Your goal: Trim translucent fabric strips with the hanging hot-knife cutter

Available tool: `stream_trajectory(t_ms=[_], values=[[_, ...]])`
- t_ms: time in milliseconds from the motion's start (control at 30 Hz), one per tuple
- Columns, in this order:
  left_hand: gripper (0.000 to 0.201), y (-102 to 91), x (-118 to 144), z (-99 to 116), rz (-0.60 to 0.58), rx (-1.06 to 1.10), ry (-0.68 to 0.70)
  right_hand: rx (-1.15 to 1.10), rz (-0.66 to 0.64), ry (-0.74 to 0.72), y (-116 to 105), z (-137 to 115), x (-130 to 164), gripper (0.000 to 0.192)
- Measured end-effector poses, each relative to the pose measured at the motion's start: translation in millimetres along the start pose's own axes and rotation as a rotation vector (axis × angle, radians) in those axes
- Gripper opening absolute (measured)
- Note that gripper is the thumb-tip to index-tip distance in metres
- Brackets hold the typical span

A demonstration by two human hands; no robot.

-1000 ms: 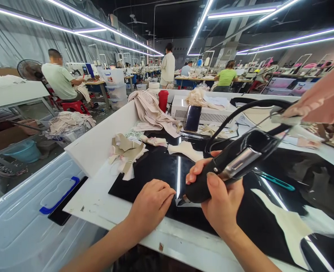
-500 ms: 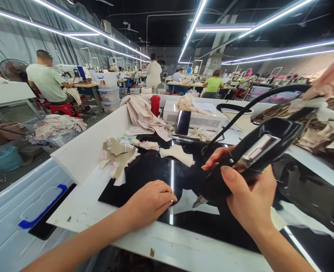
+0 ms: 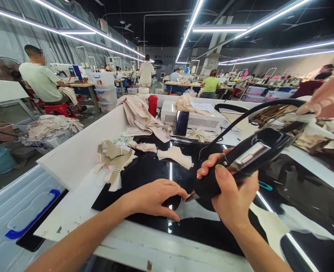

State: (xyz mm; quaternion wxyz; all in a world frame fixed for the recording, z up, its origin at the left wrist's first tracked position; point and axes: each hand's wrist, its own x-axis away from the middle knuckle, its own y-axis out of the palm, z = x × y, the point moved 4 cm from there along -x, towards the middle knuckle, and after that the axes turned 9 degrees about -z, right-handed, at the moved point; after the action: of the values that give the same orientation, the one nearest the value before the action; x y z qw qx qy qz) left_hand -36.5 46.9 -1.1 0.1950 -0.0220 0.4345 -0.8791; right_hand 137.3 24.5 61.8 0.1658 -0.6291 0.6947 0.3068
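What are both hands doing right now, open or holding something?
Left hand: open, fingers spread, resting flat on the black glossy mat.
Right hand: closed around the black corded hand tool, tip near the mat.

The hand tool [image 3: 240, 162] at 3 o'clock is glossy black with a silver metal plate on its side, and its cable [image 3: 252, 111] is black. The worktop [image 3: 79, 196] is white, with a shiny black mat [image 3: 155, 168] that mirrors the white ceiling lights. Cream fabric pieces [image 3: 175, 155] lie at 12 o'clock; a heap of beige, tan and pale pink scraps [image 3: 113, 160] lies at 10 o'clock. Beyond stand a red cup [image 3: 152, 105], a black phone [image 3: 181, 123] and a white machine box [image 3: 195, 117]. At 8 o'clock a pale blue bin lid [image 3: 8, 211] carries a bright blue handle [image 3: 32, 219]. A teal strip [image 3: 265, 185] lies on the mat.
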Motion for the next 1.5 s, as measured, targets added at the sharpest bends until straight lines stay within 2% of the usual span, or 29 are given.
stream_trajectory(t_ms=[533, 767, 1067, 1233, 1400, 1500], values=[[0.081, 4.6, 0.4, 0.0, 0.021, -0.081, -0.015, -0.058, -0.027, -0.018, 4.7, 12.6, 3.5, 0.034], [0.081, 4.6, -0.5, 2.8, 0.011, -0.097, -0.024, -0.057, -0.017, -0.002, 5.6, 10.7, 5.0, 0.032], [0.069, 2.7, -1.5, 6.0, 0.021, -0.073, 0.007, -0.123, -0.047, 0.022, 11.0, 5.9, 13.9, 0.032], [0.073, 5.4, -2.8, 0.6, 0.013, -0.025, 0.036, -0.149, -0.029, 0.046, 12.2, 3.3, 17.7, 0.033], [0.084, 8.4, -2.9, -4.7, 0.012, -0.044, 0.036, -0.175, -0.075, 0.034, 19.8, -1.3, 25.4, 0.035], [0.083, 8.9, -2.8, -4.9, 0.003, -0.048, 0.029, -0.168, -0.075, 0.044, 22.4, -0.1, 28.5, 0.034]])
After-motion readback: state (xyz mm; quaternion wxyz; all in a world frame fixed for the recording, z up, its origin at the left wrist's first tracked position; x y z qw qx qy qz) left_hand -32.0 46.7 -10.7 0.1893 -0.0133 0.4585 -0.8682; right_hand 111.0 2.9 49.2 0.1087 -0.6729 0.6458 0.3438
